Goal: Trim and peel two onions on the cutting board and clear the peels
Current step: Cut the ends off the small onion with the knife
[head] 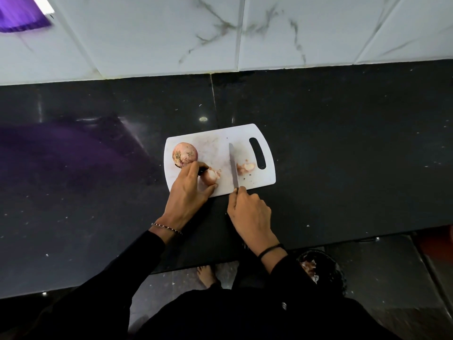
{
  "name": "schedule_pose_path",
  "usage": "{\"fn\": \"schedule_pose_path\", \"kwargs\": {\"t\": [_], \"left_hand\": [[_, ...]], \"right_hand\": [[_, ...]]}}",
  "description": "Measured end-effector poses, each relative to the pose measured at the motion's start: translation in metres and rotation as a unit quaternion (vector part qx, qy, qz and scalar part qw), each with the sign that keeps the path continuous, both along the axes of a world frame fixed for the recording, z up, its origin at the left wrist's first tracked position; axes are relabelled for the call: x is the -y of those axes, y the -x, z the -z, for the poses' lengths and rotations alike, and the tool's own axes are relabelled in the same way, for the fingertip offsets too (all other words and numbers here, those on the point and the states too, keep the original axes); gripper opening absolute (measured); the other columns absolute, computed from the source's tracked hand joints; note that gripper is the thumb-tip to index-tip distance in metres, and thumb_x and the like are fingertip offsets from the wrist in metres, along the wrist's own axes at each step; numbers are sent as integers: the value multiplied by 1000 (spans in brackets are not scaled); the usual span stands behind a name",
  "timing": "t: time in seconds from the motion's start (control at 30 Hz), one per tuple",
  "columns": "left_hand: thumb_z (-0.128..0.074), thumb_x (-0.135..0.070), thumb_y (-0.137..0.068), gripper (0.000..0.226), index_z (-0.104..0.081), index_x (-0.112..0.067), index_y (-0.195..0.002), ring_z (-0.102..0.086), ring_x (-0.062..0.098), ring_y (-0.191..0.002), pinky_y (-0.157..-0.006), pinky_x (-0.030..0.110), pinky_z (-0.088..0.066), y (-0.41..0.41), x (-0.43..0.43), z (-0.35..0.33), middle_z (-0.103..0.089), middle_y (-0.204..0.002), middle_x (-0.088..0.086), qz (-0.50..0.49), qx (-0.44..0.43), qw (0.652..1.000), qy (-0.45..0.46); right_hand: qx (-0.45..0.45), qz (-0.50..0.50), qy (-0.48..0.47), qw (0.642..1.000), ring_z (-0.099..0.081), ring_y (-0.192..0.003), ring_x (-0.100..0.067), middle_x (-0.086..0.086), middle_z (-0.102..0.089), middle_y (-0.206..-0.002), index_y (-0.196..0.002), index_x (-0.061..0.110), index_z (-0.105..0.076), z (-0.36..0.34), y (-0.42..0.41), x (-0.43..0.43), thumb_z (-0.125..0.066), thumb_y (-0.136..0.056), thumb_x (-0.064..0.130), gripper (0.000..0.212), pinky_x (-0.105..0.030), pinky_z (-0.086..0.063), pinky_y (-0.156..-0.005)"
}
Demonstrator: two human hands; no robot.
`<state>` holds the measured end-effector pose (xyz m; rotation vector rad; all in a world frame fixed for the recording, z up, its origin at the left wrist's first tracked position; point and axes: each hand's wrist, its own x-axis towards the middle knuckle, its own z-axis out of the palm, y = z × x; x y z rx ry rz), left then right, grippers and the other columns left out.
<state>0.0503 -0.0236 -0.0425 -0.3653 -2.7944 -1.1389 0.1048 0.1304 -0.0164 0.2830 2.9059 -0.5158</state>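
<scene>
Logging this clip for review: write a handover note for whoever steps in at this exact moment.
Left hand grips the pale, partly peeled onion near the front edge of the white plastic cutting board.
Right hand holds the steel-bladed knife, blade apart from that onion.
Round unpeeled reddish onion sits at the board's left.
Peel scraps lie beside the handle slot.
Done: first onion partly peeled.
Left: finish this onion, do the second, clear peels.

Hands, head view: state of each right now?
Left hand: grips the nearer onion on the cutting board.
Right hand: grips the knife, blade lying along the board.
</scene>
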Motion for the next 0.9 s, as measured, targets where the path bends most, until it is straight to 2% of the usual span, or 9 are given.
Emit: {"fn": "schedule_pose_path", "kwargs": {"t": [0.17,0.3,0.4,0.53,0.6,0.63,0.73,0.9], "left_hand": [[-83,-22,-77,49,-54,-13,-115,-58,16,-97,-85,35,-55,4,-4,1,-60,-113,4,29,-4,1000,4],[-82,-23,-78,48,-54,-14,-115,-56,14,-98,-85,33,-53,6,-11,2,-60,-112,3,51,-4,999,5],[-81,-24,-78,47,-54,-12,-115,-56,14,-97,-84,34,-54,7,-17,2,-61,-110,3,71,-14,997,4],[-82,-22,-78,47,-54,-11,-114,-58,17,-97,-82,38,-54,7,-24,0,-62,-109,3,82,-20,996,2],[-82,-22,-78,47,-54,-11,-114,-58,18,-98,-82,37,-54,7,-26,0,-63,-109,3,85,-22,996,3],[-82,-22,-78,47,-54,-11,-114,-58,19,-98,-82,37,-54,7,-28,0,-63,-109,4,87,-23,996,2],[-82,-21,-77,47,-54,-10,-113,-59,21,-98,-82,36,-53,8,-31,0,-63,-109,5,92,-30,995,2],[-83,-20,-76,47,-54,-10,-113,-60,20,-99,-79,32,-52,9,-31,0,-64,-109,5,83,-31,996,9]], "right_hand": [[11,72,19,997,-66,-90,-34,-14,-67,-100,-114,8,-58,-1,-15,-24,-29,-108,33,39,-35,-40,-66],[14,105,-1,994,-66,-90,-35,-15,-67,-99,-116,7,-57,1,-38,-40,-29,-108,32,38,-35,-41,-67],[8,148,6,989,-66,-88,-38,-15,-66,-95,-113,5,-58,1,-50,-49,-31,-108,31,38,-38,-50,-69],[8,195,13,981,-66,-86,-38,-7,-55,-78,-109,3,-59,-2,-52,-60,-32,-108,29,38,-35,-38,-64],[-7,190,8,982,-66,-84,-37,-1,-48,-70,-107,3,-59,-6,-52,-60,-32,-108,28,37,-33,-36,-63],[-16,183,6,983,-67,-84,-37,-2,-52,-71,-107,4,-59,-8,-51,-59,-32,-109,28,36,-33,-35,-63],[-49,142,-3,989,-68,-82,-36,-11,-66,-84,-107,6,-60,-9,-47,-51,-32,-108,30,37,-33,-37,-61],[-27,52,6,998,-69,-86,-33,-11,-69,-92,-111,10,-59,-7,-43,-24,-30,-108,34,38,-35,-39,-63]]}}
